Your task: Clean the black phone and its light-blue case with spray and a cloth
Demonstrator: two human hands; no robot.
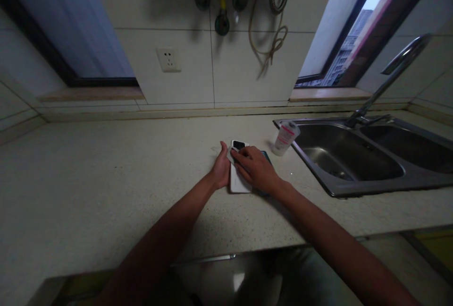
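A white phone (239,184) lies flat on the counter, a black block showing at its top end. Against its left edge rests my left hand (221,170), thumb pointing up and away; its other fingers are mostly hidden, and it seems to steady the phone. Across the phone reaches my right hand (257,169), its fingers pressed together on a small pale piece (231,154), perhaps a wipe or film, near the upper left corner. Partly under my right hand, a dark teal flat object (266,156) sticks out beside the phone.
A clear plastic cup (286,138) with red print leans by the rim of the steel double sink (331,188). A tall tap (375,91) stands behind the basins. On the tiled wall are a socket (169,60), pipe valves and a hanging cord (272,51). The speckled counter (116,183) spreads left.
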